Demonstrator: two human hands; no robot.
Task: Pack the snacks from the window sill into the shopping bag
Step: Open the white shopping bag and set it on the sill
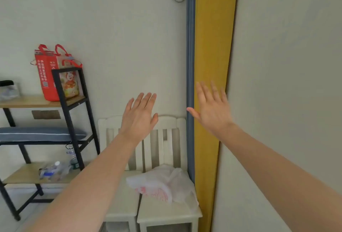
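Nothing packed yet, I'd say: both hands, left hand [137, 119] and right hand [212, 110], spread empty; plastic shopping bag [162, 185] lies crumpled on the white chair [166, 211].

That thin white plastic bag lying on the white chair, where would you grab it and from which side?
Judging from its pose, pinch the loose, crumpled upper folds of the plastic bag, coming down from above. It lies slumped and flat on the chair seat, with no handles clearly showing, so the raised wrinkles near its middle give fingers the easiest purchase. Both the left hand and right hand are open and empty.
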